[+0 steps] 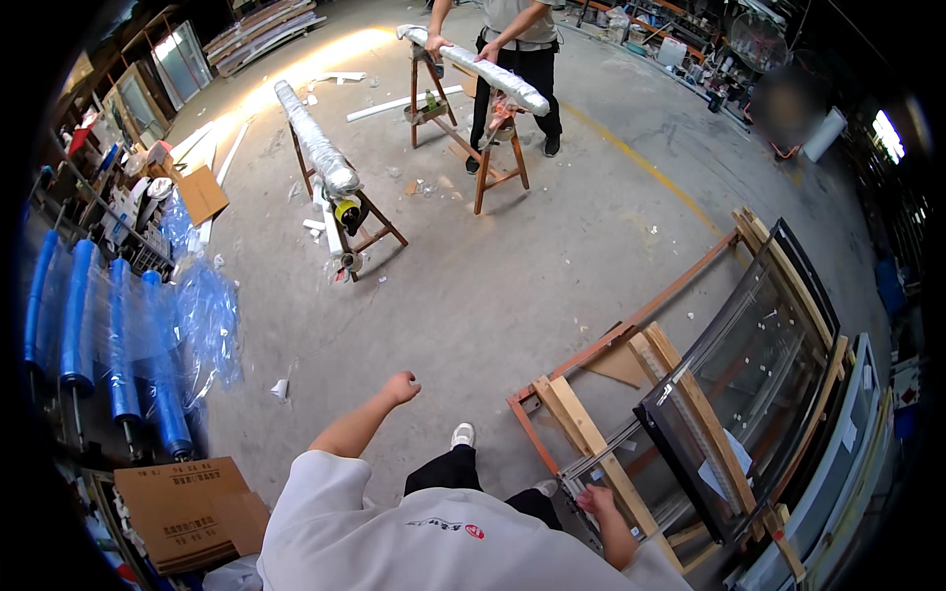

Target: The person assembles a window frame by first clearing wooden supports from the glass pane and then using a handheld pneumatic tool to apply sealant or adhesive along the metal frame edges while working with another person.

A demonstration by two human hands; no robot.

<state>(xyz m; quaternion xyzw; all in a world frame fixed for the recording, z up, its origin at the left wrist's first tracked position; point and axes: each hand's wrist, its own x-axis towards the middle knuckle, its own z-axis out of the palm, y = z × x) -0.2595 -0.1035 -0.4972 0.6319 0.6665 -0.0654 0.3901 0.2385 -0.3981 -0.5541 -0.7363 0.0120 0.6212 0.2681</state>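
Note:
My left hand is held out over the concrete floor, its fingers curled in and nothing showing in them. Low on the right, my right hand overlaps silver metal rails at the near end of a rack; its fingers look bent, but whether they touch or grip a rail cannot be told. Beside that hand, the red-brown rack frame carries wooden battens and a dark-framed glass panel leaning on them.
A co-worker handles a film-wrapped bundle on wooden trestles. Another wrapped bundle rests on a trestle. Blue film rolls stand left, above flattened cardboard. Scraps litter the floor; a yellow line crosses it.

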